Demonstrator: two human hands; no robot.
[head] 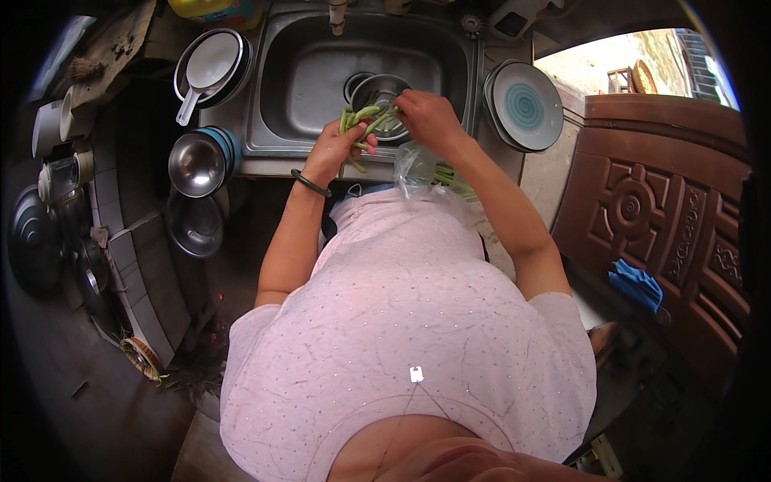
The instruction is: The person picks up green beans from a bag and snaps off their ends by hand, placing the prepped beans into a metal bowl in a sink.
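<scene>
My left hand [330,153] is closed around a loose bunch of green beans [360,113] at the front rim of the steel sink [295,78]. Some beans stick up past the thumb, and others hang below the palm. Beside it, my right hand [430,117] pinches a bit of green bean [396,109] between thumb and fingertips, over the bowl's right side. Beneath both hands a round metal bowl [388,82] stands in the sink, with bean pieces inside. A clear plastic bag [413,167] lies below my right wrist, with more beans [444,175] next to it.
A faucet [337,18] hangs over the sink's back. Stacked plates [527,108] stand to the right. On the left are a white ladle [211,60] on bowls and stacked metal bowls [196,164]. A carved wooden door [650,205] stands at far right, with a blue cloth [637,284] before it.
</scene>
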